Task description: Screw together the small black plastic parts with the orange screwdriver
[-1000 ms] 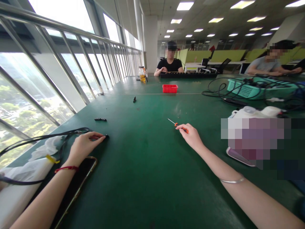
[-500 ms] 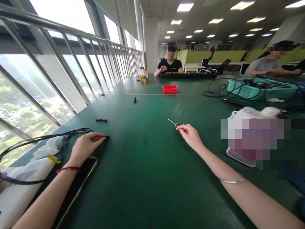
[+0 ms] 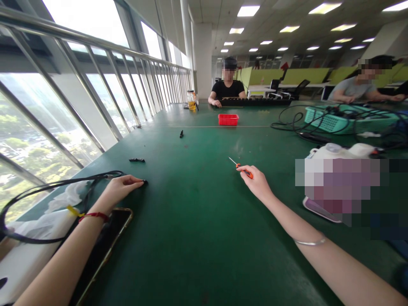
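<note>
Fingertips of my left hand (image 3: 123,188) pinch a small black part (image 3: 145,182), low over the green table (image 3: 191,221) or touching it; its kind is too small to tell. Just beyond that hand lies a short black strip-like piece (image 3: 137,160). Farther off stands another small black piece (image 3: 181,134). My right hand (image 3: 256,180) is closed around the orange-and-black handle of a screwdriver (image 3: 245,171), whose thin metal shaft points forward and to the left. A dark phone-like slab (image 3: 111,238) with a gold edge lies under my left forearm.
Black cables (image 3: 63,182) and a white box (image 3: 28,259) crowd the left edge by the railing (image 3: 95,55). Ahead is a red tray (image 3: 228,120). At right are a teal basket (image 3: 334,121) with cables and a white container (image 3: 338,151). Two people sit beyond.
My right hand has shifted slightly right with the screwdriver. My left hand keeps its pinch, its wrist turned a little. The person across has lowered a hand to the table.
</note>
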Demonstrator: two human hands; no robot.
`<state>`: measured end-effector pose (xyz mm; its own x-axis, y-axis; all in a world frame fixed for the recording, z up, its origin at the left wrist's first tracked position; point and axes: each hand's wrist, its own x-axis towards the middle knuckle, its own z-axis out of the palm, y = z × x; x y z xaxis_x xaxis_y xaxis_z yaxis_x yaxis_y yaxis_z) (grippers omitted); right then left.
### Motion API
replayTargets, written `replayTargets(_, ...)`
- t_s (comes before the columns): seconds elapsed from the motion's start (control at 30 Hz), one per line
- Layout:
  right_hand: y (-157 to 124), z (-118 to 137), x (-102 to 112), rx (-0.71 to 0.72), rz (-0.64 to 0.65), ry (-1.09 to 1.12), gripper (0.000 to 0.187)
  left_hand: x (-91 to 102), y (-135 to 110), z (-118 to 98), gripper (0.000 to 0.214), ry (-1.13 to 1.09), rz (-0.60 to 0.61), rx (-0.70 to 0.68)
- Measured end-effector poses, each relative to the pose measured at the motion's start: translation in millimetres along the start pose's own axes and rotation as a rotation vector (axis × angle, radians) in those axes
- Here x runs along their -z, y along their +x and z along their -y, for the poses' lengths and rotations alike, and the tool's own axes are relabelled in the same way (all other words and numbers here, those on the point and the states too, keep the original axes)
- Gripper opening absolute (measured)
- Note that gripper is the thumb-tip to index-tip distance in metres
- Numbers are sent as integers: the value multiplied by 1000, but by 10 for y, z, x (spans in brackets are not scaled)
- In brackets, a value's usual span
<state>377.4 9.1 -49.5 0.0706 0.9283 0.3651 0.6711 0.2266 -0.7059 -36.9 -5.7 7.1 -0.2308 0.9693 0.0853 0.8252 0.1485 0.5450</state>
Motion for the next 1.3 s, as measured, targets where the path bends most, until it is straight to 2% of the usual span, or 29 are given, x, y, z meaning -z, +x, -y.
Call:
replayTargets(0.07, -2, 2, -3, 2, -9, 5, 25, 3, 6, 34, 39, -3, 57, -23)
replayTargets(0.17, -4, 4, -4, 6, -24, 21, 25, 13, 21, 73, 42, 13, 52, -54)
replayTargets(0.27, -5, 11, 4, 15, -41, 47, 26, 7, 27, 19, 45, -53, 124, -57)
replayTargets(0.4, -9, 31, 18, 29, -70, 79, 27, -146, -53, -276, 39, -75, 308, -148)
replayTargets(0.47, -16, 45, 27, 41, -85, 97, 27, -325, -139, -506, 32, -109, 385, -263)
replayTargets(0.53, -30, 66, 41, 43, -91, 135, 28, -557, -234, -758, 25, -152, 409, -389)
replayTargets(0.67, -76, 135, 96, 56, -121, 208, 30, -1016, -361, -1217, 16, -155, 327, -597)
replayTargets(0.8, -131, 233, 155, 180, -203, 161, 23, -1280, -374, -1483, 9, -110, 211, -739)
replayTargets(1.0, -224, 362, 136, 339, -244, 82, 10, -1406, -340, -1522, 7, -166, 166, -773)
replayTargets(1.13, -279, 397, 86, 352, -225, 18, 8, -1423, -320, -1499, 9, -187, 176, -782)
replayTargets(1.3, -290, 406, 28, 450, -244, 57, 11, -1429, -329, -1520, 6, -125, 137, -796)
